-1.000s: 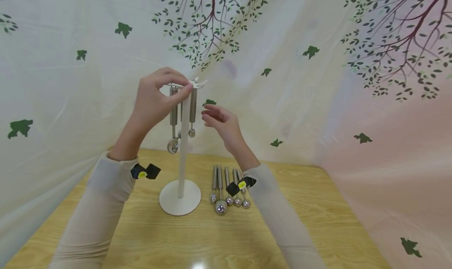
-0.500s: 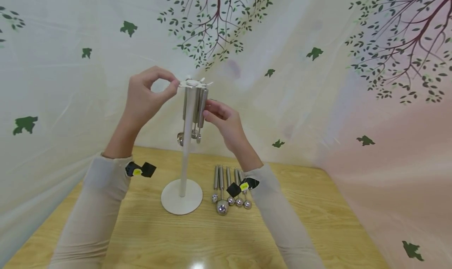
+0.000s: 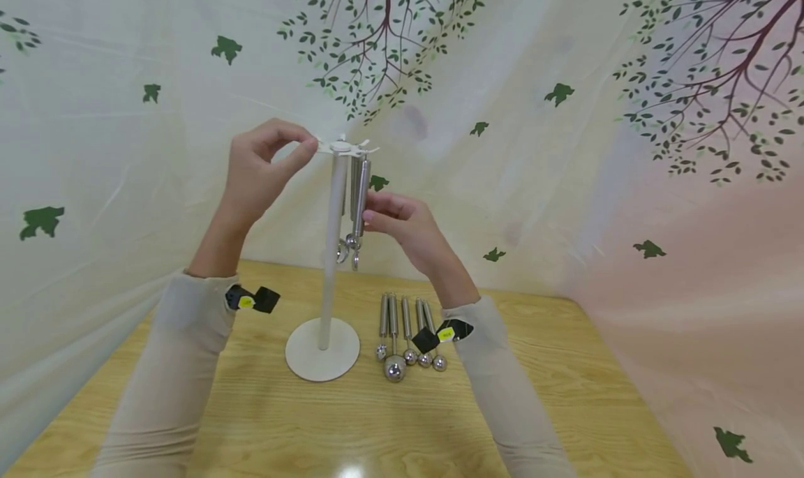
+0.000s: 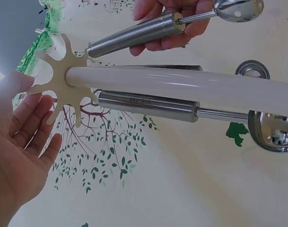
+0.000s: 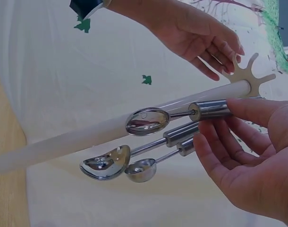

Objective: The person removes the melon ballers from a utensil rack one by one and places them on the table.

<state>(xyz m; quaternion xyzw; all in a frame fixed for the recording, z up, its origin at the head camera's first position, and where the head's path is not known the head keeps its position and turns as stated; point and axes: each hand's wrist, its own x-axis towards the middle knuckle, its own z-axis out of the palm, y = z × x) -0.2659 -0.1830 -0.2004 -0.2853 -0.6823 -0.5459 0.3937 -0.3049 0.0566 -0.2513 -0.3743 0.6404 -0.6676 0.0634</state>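
Note:
A white stand (image 3: 329, 269) with a round base and a pronged top (image 4: 68, 71) stands on the table. My left hand (image 3: 260, 174) pinches one prong at the left of that top between thumb and fingers. From prongs at the right and back hang a steel melon baller with an oval bowl (image 5: 148, 121), a bigger steel scoop (image 5: 106, 163) and a small round-bowled melon baller (image 5: 142, 170). My right hand (image 3: 411, 230) holds the oval melon baller's handle (image 4: 134, 35), its thumb on one side and fingers behind. The bowls point down.
On the wooden table (image 3: 283, 429), right of the base, several steel scoops and ballers (image 3: 394, 366) lie in a row, handles pointing away. A pale cloth backdrop (image 3: 502, 150) with leaf prints rises behind and beside the table.
The stand's top has turned, bringing the hanging tools round to the right. My left hand shifted left to a prong. My right hand, apart from the tools before, came onto a handle and slid lower.

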